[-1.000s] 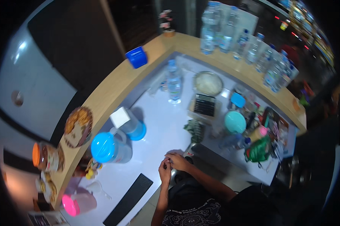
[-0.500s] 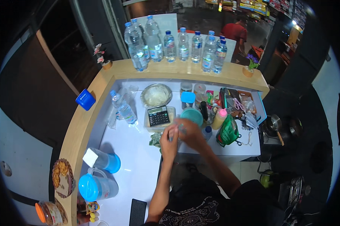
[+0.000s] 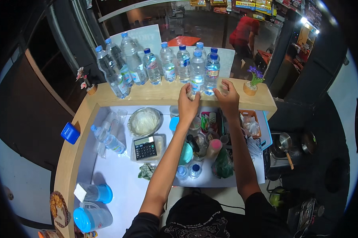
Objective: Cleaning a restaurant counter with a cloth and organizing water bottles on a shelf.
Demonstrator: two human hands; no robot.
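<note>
Both my arms stretch forward over the counter to the raised wooden ledge (image 3: 147,92). My left hand (image 3: 188,104) is just in front of a clear water bottle (image 3: 197,71) with a light blue cap, thumb and fingers apart near its base. My right hand (image 3: 228,98) is open with curved fingers, close to the right side of another water bottle (image 3: 212,75) with a dark blue cap. Neither hand is visibly closed on a bottle; whether the fingertips touch is too small to tell. More bottles, including a mid-sized one (image 3: 183,63), stand upright in a row to the left.
A purple flower pot (image 3: 250,88) stands right of my right hand. Below are a metal bowl (image 3: 144,122), a calculator (image 3: 145,148) on a plastic box, two small bottles (image 3: 195,170) and a crowded group of jars. A person in red (image 3: 244,35) bends beyond the ledge.
My hands were close together and blurred above the counter. They have separated and reached forward to the bottles on the ledge. The head view has shifted as well.
</note>
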